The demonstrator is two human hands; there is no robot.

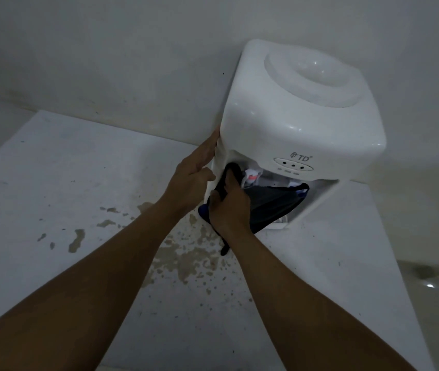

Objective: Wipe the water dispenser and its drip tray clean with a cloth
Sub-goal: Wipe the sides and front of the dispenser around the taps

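While left hand point(194, 172) braces glossy dispenser point(301, 113) | right hand point(229, 204) grips dark cloth point(269, 204)

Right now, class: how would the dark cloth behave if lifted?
Probably floppy: the dark cloth drapes and sags across the dispenser recess, a tail dangling below the right hand. Likely light, since it bunches easily in that grip.

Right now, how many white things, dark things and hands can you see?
White things: 1, the water dispenser
Dark things: 1, the cloth
Hands: 2, the left hand resting flat on the dispenser's side, the right hand gripping the cloth
Total: 4
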